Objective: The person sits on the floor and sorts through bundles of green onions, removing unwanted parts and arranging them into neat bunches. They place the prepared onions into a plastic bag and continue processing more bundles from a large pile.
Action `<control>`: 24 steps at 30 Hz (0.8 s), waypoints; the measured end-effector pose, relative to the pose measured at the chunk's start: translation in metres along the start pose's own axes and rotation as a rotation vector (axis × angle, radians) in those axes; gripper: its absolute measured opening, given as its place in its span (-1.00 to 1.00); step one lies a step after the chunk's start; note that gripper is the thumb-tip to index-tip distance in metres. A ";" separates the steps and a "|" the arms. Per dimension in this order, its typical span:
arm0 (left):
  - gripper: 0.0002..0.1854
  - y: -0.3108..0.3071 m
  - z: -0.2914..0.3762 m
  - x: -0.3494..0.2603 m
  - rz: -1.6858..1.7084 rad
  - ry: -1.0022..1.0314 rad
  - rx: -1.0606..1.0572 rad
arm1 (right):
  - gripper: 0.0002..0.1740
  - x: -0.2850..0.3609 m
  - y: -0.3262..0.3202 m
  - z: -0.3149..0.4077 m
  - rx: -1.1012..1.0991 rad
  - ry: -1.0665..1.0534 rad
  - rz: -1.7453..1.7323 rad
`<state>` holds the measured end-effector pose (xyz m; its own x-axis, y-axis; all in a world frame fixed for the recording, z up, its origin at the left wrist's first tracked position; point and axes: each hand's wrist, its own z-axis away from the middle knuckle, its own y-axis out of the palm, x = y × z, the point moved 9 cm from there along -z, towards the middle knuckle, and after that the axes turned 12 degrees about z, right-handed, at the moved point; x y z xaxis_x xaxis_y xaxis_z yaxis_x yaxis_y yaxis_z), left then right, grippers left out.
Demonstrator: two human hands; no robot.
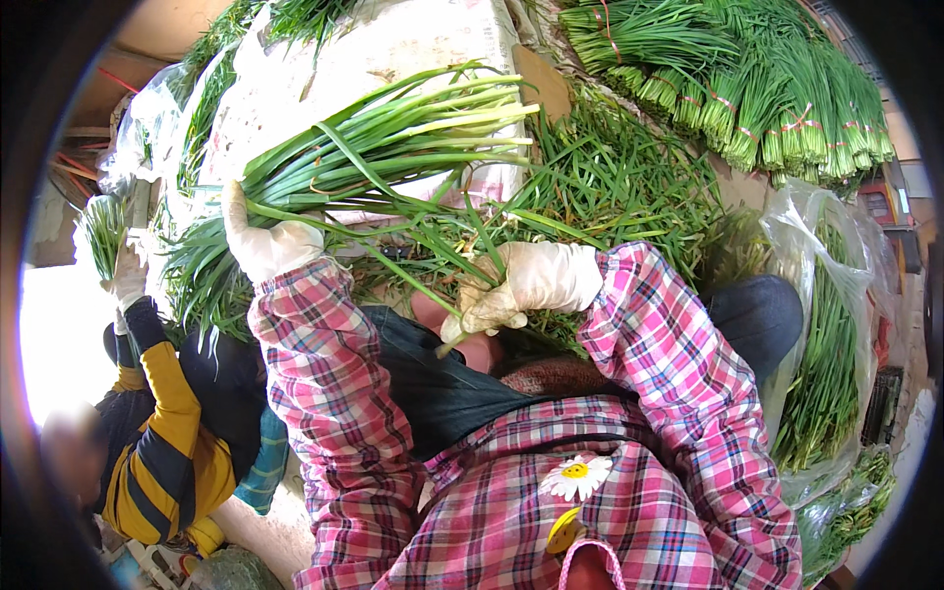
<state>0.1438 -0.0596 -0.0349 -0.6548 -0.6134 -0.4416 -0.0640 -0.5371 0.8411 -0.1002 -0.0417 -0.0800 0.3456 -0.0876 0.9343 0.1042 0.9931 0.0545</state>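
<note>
My left hand (276,243), in a whitish glove, grips a loose bunch of garlic chives (398,144). The pale stalk ends fan out to the right over a white woven sack (413,37), while the green leaves droop to the left below the hand. Closer to my lap, my right hand (516,284) wears a soiled glove, its fingers curled around a few chive strands (420,276). Some of these strands cross the gap between my hands, and one end pokes out below the right fingers. My left fingers are partly hidden by the bunch.
Tied chive bundles (796,118) are heaped at the upper right. Loose leaves (627,173) cover the ground before me. A clear plastic bag of chives (818,354) stands beside my right knee. At left, a co-worker (158,442) holds up another bunch (103,228).
</note>
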 end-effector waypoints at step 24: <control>-0.61 -0.005 -0.009 0.002 -0.029 -0.110 0.075 | -0.16 -0.022 -0.070 0.060 -0.562 0.083 0.210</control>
<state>0.1499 -0.0633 -0.0432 -0.7304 -0.5288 -0.4323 -0.1374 -0.5062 0.8514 -0.1709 -0.1049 -0.0830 0.4814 0.0776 0.8731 0.4950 0.7980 -0.3439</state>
